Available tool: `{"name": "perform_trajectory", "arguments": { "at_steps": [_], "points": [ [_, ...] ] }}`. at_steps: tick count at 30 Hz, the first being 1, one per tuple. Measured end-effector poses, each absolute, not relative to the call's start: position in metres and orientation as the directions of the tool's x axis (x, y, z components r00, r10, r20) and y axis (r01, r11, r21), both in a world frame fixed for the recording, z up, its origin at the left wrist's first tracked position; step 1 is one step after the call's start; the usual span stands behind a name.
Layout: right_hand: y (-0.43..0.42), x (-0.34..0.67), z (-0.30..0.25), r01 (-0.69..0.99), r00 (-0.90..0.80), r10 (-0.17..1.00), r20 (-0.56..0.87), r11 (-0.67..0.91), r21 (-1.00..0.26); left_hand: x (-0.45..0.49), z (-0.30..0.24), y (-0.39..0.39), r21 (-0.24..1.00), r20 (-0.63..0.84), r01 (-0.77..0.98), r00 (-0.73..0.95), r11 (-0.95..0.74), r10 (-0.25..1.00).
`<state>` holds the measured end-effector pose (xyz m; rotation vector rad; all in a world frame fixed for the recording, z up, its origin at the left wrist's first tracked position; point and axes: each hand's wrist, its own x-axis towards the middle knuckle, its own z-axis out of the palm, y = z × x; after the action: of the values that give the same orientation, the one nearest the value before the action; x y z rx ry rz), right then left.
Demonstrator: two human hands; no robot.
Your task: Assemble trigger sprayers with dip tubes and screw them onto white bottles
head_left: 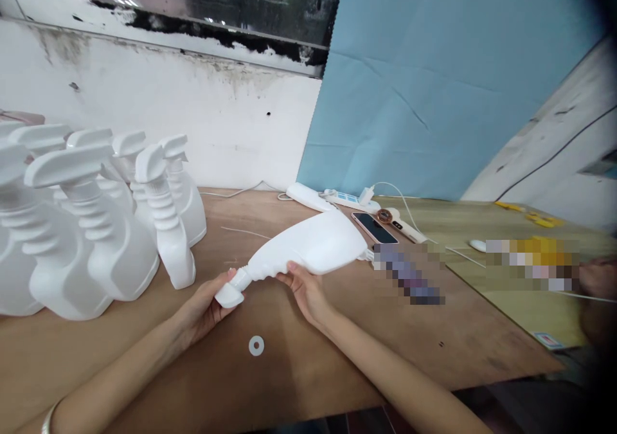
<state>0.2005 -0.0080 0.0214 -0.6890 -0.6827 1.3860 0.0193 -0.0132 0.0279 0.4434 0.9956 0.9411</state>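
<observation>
A white spray bottle (308,241) is held tilted on its side above the brown table, its base pointing right and its spray head to the lower left. My left hand (207,308) is closed around the neck and spray head. With fingers at the ribbed grip, my right hand (306,292) holds the underside of the body. A small white ring (256,346) lies flat on the table below the bottle, touched by neither hand.
Several white spray bottles (120,247) stand upright at the left. Behind the held bottle are a power strip (351,199), a phone (375,227) and a small hand-held fan (400,223). The brown table (457,331) ends at the lower right. Part of a person (598,280) shows at far right.
</observation>
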Motion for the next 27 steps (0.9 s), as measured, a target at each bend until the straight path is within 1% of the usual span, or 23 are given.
{"name": "perform_trajectory", "arguments": {
  "at_steps": [2,5,7,10,12,15,18,20,22,24,25,27],
  "points": [
    [-0.008,0.2,0.021,-0.629,0.06,0.998,0.018,0.051,-0.776,0.019,0.027,-0.011,0.693,-0.518,-0.486,0.177,0.532,0.837],
    [-0.011,0.198,0.019,-0.603,0.052,0.999,0.002,0.033,-0.797,0.02,0.023,-0.009,0.734,-0.448,-0.497,0.159,0.463,0.88],
    [-0.014,0.196,0.014,-0.549,0.05,0.999,0.002,0.029,-0.835,0.021,0.021,-0.009,0.752,-0.412,-0.485,0.181,0.446,0.893],
    [-0.018,0.193,0.005,-0.445,0.078,0.996,0.054,0.083,-0.891,0.021,0.018,-0.011,0.755,-0.433,-0.429,0.243,0.496,0.868],
    [-0.02,0.194,-0.002,-0.409,0.105,0.989,0.1,0.135,-0.902,0.021,0.017,-0.013,0.775,-0.428,-0.383,0.267,0.503,0.863],
    [-0.02,0.195,-0.009,-0.372,0.148,0.98,0.135,0.182,-0.91,0.02,0.016,-0.015,0.845,-0.357,-0.328,0.241,0.422,0.903],
    [-0.019,0.197,-0.012,-0.331,0.175,0.977,0.124,0.177,-0.927,0.02,0.017,-0.017,0.864,-0.26,-0.388,0.199,0.32,0.945],
    [-0.018,0.197,-0.01,-0.339,0.191,0.976,0.108,0.169,-0.926,0.02,0.018,-0.017,0.849,-0.21,-0.442,0.221,0.29,0.952],
    [-0.018,0.195,-0.006,-0.377,0.191,0.978,0.087,0.155,-0.913,0.02,0.019,-0.017,0.835,-0.209,-0.446,0.283,0.322,0.936],
    [-0.019,0.193,0.0,-0.428,0.168,0.984,0.061,0.128,-0.894,0.02,0.019,-0.016,0.834,-0.254,-0.399,0.333,0.38,0.908],
    [-0.02,0.192,0.003,-0.451,0.154,0.987,0.05,0.115,-0.885,0.02,0.019,-0.016,0.844,-0.272,-0.369,0.33,0.389,0.904],
    [-0.021,0.191,0.008,-0.489,0.145,0.989,0.035,0.102,-0.866,0.02,0.021,-0.017,0.88,-0.259,-0.321,0.294,0.35,0.92]
  ]
}}
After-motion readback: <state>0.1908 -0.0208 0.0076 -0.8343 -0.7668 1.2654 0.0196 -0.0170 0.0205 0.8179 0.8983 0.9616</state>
